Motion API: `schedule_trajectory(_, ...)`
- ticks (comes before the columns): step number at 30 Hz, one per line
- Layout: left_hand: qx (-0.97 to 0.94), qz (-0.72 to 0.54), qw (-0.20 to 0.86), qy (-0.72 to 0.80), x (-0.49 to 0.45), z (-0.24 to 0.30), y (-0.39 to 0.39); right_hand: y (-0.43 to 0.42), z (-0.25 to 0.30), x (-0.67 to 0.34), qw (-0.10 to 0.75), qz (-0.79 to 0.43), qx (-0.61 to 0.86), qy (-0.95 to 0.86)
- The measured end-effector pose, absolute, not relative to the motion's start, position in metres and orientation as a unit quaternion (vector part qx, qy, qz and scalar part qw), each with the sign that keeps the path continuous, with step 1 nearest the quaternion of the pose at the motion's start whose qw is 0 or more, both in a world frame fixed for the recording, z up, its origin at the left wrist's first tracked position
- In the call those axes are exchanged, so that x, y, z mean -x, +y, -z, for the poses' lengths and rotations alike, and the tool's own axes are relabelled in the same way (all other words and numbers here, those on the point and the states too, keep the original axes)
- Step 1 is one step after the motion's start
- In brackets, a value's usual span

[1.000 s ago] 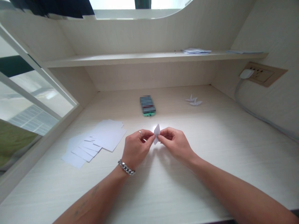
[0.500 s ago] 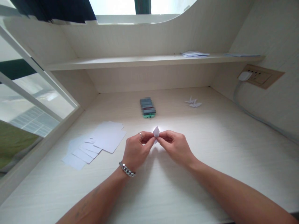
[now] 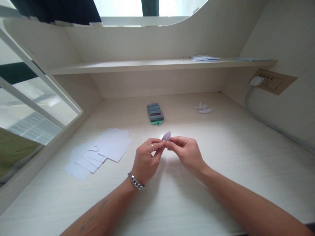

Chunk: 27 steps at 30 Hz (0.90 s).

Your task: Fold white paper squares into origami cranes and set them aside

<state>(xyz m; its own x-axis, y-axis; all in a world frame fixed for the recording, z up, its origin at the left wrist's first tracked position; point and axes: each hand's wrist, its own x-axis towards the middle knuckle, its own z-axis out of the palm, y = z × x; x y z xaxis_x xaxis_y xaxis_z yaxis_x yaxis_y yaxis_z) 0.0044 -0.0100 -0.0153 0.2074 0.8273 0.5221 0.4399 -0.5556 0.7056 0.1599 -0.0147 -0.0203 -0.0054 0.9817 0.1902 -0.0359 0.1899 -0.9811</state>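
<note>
A small folded white paper piece [image 3: 166, 135] is pinched between the fingertips of both hands just above the pale wooden desk [image 3: 221, 157]. My left hand [image 3: 147, 158], with a ring and a chain bracelet, grips its left side. My right hand [image 3: 185, 151] grips its right side. The paper now lies tilted, almost flat, with only its top showing above the fingers.
A spread of white paper sheets [image 3: 100, 150] lies left of the hands. A phone in a green case [image 3: 155, 113] sits further back at centre. Folded paper pieces [image 3: 203, 108] lie at the back right. More papers [image 3: 204, 58] rest on the shelf; a plug and cable [image 3: 256, 82] run along the right wall.
The paper piece stood upright between the fingers and now tilts over, lower and flatter. My left hand has rolled so the ring faces up. Both hands stay in the same place.
</note>
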Motion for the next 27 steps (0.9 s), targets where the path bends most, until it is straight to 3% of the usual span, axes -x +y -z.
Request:
schedule_trajectory(7,-0.789,-0.437,0.193,0.387,-0.008,0.013,-0.015,-0.007,0.022,-0.162,0.583,-0.532,0.418,-0.449)
schedule_trajectory(16,-0.703,-0.509,0.214,0.447,-0.003,0.004,-0.013,-0.004,0.023,-0.165,0.581,-0.518,0.397,-0.487)
schedule_trajectory(27,-0.724,-0.481,0.198,0.453,-0.005,0.002,-0.015,-0.009,0.022,-0.163,0.581,-0.501,0.395,-0.506)
